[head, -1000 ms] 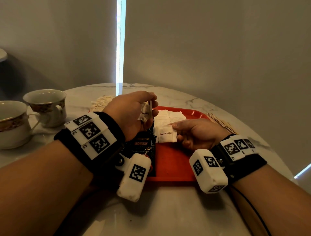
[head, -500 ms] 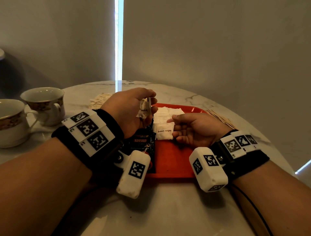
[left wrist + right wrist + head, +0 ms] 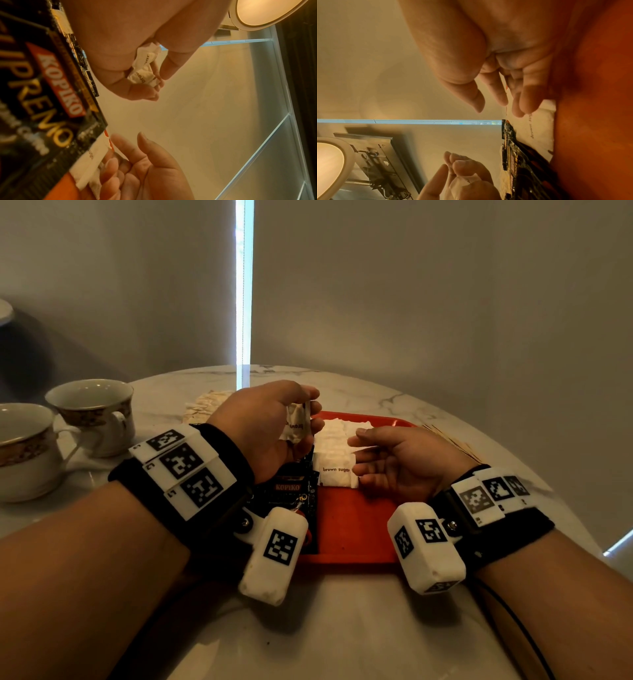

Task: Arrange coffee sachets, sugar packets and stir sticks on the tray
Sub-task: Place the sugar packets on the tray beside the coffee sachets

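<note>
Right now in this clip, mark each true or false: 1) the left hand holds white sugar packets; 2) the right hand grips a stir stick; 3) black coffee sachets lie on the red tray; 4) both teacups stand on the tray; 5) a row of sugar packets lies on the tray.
1. The left hand holds crumpled white brown-sugar packets. True.
2. The right hand grips a stir stick. False: its fingers are relaxed beside the packet row, holding nothing.
3. Black Kopiko coffee sachets lie on the red plastic tray. True.
4. Both white gold-trimmed teacups stand on the tray. False: they stand on the marble table, left of the tray.
5. A row of white sugar packets lies on the tray. True.
</note>
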The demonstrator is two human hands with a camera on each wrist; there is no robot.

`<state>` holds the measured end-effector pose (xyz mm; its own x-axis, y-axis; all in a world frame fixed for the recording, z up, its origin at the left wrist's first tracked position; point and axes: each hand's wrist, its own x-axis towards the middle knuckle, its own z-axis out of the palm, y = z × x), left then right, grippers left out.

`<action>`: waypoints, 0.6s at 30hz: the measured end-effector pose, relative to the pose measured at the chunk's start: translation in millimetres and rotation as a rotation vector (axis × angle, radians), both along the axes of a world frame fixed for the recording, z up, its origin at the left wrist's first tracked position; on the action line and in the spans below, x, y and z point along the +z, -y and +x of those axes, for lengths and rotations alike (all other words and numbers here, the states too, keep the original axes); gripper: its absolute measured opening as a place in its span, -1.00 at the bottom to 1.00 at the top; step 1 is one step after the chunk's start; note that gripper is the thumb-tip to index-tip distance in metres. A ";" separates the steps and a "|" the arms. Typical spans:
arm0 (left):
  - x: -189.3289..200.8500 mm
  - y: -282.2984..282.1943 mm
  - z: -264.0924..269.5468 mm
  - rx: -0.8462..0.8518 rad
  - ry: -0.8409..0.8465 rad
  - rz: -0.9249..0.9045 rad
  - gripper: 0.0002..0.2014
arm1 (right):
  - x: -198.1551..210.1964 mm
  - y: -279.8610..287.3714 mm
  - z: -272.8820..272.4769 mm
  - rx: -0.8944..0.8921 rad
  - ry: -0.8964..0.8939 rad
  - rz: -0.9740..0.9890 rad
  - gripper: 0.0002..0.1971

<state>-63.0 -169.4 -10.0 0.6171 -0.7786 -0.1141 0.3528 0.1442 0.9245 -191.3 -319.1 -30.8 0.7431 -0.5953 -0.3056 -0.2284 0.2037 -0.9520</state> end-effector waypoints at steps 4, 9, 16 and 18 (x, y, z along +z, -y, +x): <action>-0.6 -0.5 -0.7 -0.005 0.007 0.008 -0.76 | 1.6 2.1 -1.0 -0.044 0.020 -0.049 -0.70; 1.7 -0.2 -3.7 -0.002 -0.058 -0.010 -0.68 | 4.3 1.0 -0.7 -0.072 0.059 -0.059 -0.79; 2.2 -1.2 -4.0 -0.067 0.014 -0.036 -0.63 | 9.0 -2.5 -2.6 -0.019 0.193 -0.026 -0.78; 0.0 -1.5 -0.6 -0.082 0.056 -0.056 -0.68 | 10.4 -4.3 -2.9 0.012 0.221 -0.033 -0.76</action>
<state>-63.5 -167.9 -9.9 0.5551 -0.8310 -0.0364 0.3140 0.1688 0.9343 -194.3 -314.7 -20.4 0.7971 -0.5928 -0.1151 -0.0162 0.1696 -0.9854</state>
